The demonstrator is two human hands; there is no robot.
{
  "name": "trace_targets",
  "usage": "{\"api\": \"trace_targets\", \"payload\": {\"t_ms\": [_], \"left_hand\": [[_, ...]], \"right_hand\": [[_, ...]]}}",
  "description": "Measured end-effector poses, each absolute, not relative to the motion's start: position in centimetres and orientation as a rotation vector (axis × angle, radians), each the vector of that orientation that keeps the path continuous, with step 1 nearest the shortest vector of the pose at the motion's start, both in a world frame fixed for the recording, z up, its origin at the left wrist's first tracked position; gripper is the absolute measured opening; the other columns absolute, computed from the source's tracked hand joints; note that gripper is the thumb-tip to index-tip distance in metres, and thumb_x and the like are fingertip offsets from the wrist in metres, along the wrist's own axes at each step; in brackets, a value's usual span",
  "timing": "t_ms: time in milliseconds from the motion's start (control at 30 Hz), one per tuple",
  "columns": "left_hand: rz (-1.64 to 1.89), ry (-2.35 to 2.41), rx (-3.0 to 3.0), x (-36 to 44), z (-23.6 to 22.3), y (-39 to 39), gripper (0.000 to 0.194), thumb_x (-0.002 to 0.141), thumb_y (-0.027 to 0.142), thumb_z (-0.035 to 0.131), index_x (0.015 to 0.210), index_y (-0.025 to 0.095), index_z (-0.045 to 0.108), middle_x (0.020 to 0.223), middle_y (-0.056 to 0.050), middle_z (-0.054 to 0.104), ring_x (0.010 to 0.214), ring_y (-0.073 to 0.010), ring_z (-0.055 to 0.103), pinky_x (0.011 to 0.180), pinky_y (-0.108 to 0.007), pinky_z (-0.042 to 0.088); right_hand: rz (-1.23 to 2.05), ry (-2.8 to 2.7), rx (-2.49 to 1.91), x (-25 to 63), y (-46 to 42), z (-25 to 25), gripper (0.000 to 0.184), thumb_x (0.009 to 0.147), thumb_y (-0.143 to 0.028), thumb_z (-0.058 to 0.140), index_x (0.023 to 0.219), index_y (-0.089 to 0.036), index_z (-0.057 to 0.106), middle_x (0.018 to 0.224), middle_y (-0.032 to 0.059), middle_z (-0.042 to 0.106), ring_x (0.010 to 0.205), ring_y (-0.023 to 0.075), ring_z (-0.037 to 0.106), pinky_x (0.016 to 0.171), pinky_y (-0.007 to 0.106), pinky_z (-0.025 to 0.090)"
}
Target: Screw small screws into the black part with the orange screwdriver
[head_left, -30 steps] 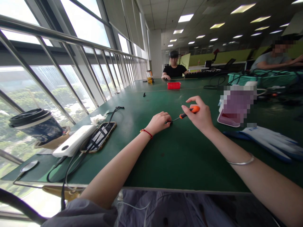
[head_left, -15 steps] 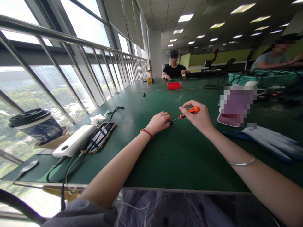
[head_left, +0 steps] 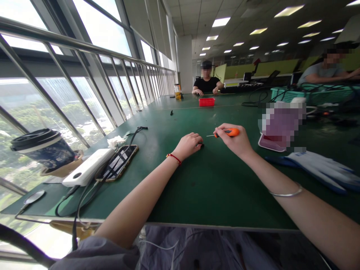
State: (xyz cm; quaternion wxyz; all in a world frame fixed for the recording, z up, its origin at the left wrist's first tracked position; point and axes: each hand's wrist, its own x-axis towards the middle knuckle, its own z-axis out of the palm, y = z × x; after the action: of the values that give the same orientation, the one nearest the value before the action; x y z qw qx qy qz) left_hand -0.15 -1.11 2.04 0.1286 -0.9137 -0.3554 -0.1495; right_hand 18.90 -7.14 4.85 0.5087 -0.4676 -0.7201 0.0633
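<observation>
Orange-and-black screwdriver in R hand, tip apparently clear of small black part

Head view (only one): On green tabletop, approx. mid-scene, small black part, mostly hidden under L hand, w/ just a bit poking out on the right side. Too small to make out any detail, e.g. slot or hole.

Handling, best guess: Hold part firm and flat w/ L hand. Keep L fingers out of line, w/ shaft aimed left, roughly their way. Line up tip w/ part before pressing. Go light on pressure, prob. more fingers than wrist, to avoid a slip off sth so small. Steady R forearm if poss.

Grip, R: closed narrow round screwdriver, thumb fwd on handle, shaft approx. level, tip just right of part and a little to the far side. Can't tell exact height above table.

Grip, L: curled low, narrow, fingertips on part. Can't tell if pinched or only pressed down, thumb being out of sight.

Around: red tray at far centre; phone and white device on the left, w/ cables; gloves on the right, well apart from both hands.
</observation>
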Motion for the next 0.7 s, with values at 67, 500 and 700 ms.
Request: {"api": "trace_targets", "payload": {"t_ms": [67,500,700], "left_hand": [[-0.479,-1.047,-2.637,-0.2,2.0,-1.1,0.019,0.088,0.022,0.049,0.098,0.016,0.064,0.097,-0.006,0.066,0.091,-0.0183,0.057,0.080,-0.029,0.046],[-0.739,-0.926,-2.675,0.6,2.5,-2.3,0.017,0.089,0.025,0.052,0.098,0.016,0.063,0.092,-0.004,0.068,0.086,-0.0168,0.059,0.075,-0.028,0.046],[-0.725,-0.947,-2.717,0.8,2.6,-2.5,0.016,0.088,0.026,0.051,0.096,0.018,0.062,0.094,-0.003,0.069,0.088,-0.0162,0.059,0.076,-0.028,0.046]], "right_hand": [[0.070,-1.745,-1.205,19.1,-6.9,4.4,0.025,0.082,-0.039,0.050,0.074,-0.020,0.065,0.070,0.0024,0.067,0.066,0.0170,0.060,0.061,0.028,0.041],[-0.020,-2.170,-1.314,20.1,-3.7,1.3,0.020,0.082,-0.031,0.058,0.100,-0.024,0.062,0.095,0.0032,0.062,0.077,0.0175,0.059,0.062,0.028,0.043],[-0.004,-2.194,-1.259,20.2,-3.6,1.1,0.014,0.082,-0.028,0.058,0.094,-0.024,0.063,0.091,0.0023,0.063,0.077,0.0170,0.059,0.063,0.027,0.043]]}}
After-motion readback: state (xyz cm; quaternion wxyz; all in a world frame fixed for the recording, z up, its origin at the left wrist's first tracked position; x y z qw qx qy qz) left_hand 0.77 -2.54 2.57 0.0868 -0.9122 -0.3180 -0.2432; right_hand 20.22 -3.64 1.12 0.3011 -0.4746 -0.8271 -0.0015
